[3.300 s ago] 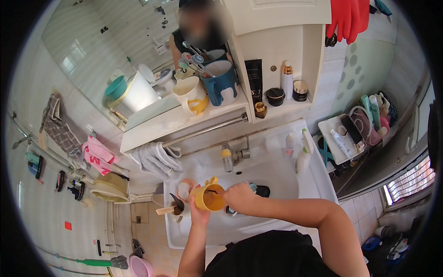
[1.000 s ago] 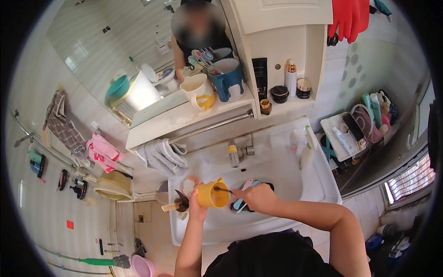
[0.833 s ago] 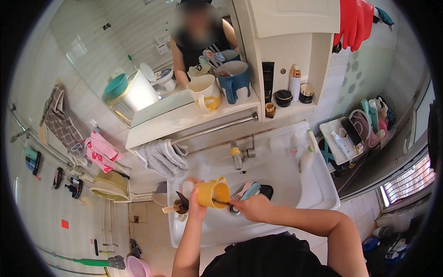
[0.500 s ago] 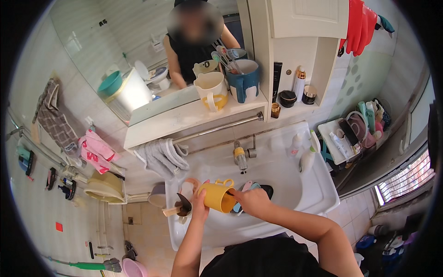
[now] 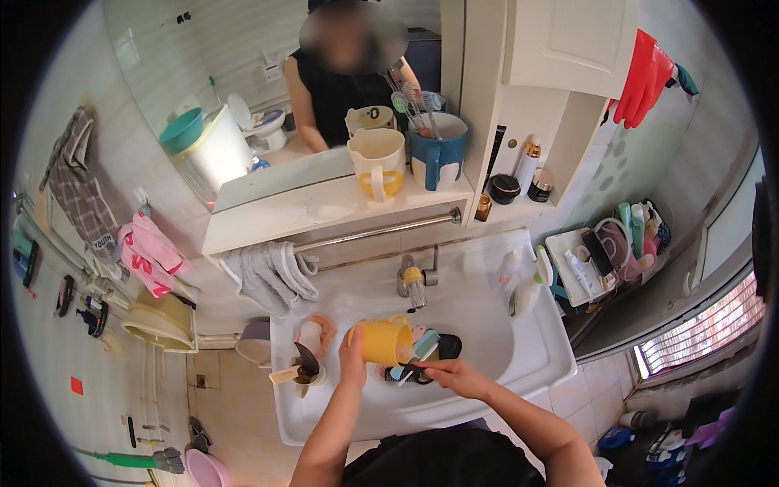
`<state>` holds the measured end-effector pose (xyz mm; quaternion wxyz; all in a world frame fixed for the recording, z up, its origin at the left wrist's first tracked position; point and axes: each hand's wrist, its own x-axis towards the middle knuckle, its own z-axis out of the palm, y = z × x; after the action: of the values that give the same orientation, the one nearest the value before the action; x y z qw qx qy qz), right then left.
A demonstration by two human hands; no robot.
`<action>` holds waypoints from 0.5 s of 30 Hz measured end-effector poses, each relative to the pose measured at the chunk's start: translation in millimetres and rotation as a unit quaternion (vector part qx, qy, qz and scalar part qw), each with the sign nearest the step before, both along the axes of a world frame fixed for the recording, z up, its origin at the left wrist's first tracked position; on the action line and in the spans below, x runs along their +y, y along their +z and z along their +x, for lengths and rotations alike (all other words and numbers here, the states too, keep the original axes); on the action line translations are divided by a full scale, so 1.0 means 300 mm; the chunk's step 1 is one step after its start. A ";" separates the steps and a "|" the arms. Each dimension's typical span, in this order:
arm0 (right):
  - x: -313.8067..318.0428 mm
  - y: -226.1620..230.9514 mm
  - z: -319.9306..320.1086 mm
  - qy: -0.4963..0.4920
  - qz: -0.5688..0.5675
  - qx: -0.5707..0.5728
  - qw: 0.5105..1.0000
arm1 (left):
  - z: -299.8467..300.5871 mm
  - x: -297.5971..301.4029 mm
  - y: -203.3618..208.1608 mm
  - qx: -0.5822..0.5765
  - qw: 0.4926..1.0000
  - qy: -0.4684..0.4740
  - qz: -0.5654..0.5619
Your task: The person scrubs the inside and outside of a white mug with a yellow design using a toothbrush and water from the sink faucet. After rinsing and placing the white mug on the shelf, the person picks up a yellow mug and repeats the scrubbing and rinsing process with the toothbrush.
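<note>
My left hand (image 5: 354, 362) grips a yellow mug (image 5: 385, 342), tipped on its side over the white sink (image 5: 487, 325) with its mouth turned right. Several toothbrushes (image 5: 420, 349) with blue and pink handles stick out of the mug's mouth. My right hand (image 5: 451, 375) is closed on the dark end of these brushes, just right of the mug. The tap (image 5: 413, 284) stands behind the mug.
A brush holder (image 5: 302, 369) sits on the sink's left rim. The shelf above carries a cream jug (image 5: 376, 161) and a blue cup (image 5: 438, 149) of brushes. A grey towel (image 5: 268, 274) hangs on the rail. Bottles (image 5: 527, 280) and a rack (image 5: 604, 252) are at right.
The mug went from upright to tipped sideways with its mouth to the right, and my right hand now holds the toothbrushes at its mouth. The view has shifted downward.
</note>
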<state>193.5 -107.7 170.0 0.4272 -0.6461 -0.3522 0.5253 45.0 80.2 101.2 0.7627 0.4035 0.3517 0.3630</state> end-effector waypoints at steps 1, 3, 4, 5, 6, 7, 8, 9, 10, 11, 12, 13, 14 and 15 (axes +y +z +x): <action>-0.027 -0.008 0.027 -0.024 0.004 0.024 0.999 | -0.003 0.010 0.001 0.013 1.000 0.023 0.009; -0.067 0.008 0.064 -0.085 0.010 0.014 0.996 | -0.012 0.024 0.021 0.049 0.997 0.055 0.038; -0.094 -0.008 0.064 -0.125 0.023 0.014 0.992 | -0.010 0.021 0.027 0.066 0.994 0.068 0.051; -0.110 -0.014 0.064 -0.163 0.036 0.015 0.986 | -0.004 0.016 0.014 0.088 0.992 0.076 0.045; -0.113 -0.011 0.054 -0.154 0.052 -0.035 0.986 | 0.003 0.010 -0.010 0.109 0.990 0.084 0.038; -0.105 0.007 0.038 -0.131 0.047 -0.102 0.985 | 0.017 0.002 -0.023 0.131 0.987 0.090 0.033; -0.088 0.025 0.016 -0.107 0.043 -0.169 0.979 | 0.032 -0.016 -0.007 0.143 0.985 0.095 0.016; -0.071 0.034 0.000 -0.082 0.039 -0.235 0.968 | 0.047 -0.042 0.019 0.155 0.983 0.099 -0.002; -0.047 0.047 -0.003 -0.060 0.022 -0.298 0.953 | 0.055 -0.054 0.037 0.166 0.981 0.102 -0.018; -0.034 0.038 0.013 -0.079 0.021 -0.297 0.951 | 0.057 -0.056 0.038 0.161 0.982 0.101 -0.006; -0.015 0.015 0.031 -0.097 0.019 -0.295 0.950 | 0.054 -0.059 0.035 0.157 0.983 0.100 0.006; 0.003 -0.003 0.041 -0.113 0.021 -0.292 0.950 | 0.044 -0.059 0.032 0.154 0.983 0.102 0.019; 0.006 -0.010 0.048 -0.100 0.029 -0.304 0.947 | 0.032 -0.054 0.025 0.152 0.981 0.114 0.022; 0.005 -0.004 0.039 -0.075 0.043 -0.318 0.944 | 0.018 -0.046 0.016 0.151 0.980 0.125 0.026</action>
<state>205.1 -106.2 168.8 0.3583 -0.7850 -0.4426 0.2438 50.5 66.4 105.9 0.6384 0.4260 0.5013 0.3996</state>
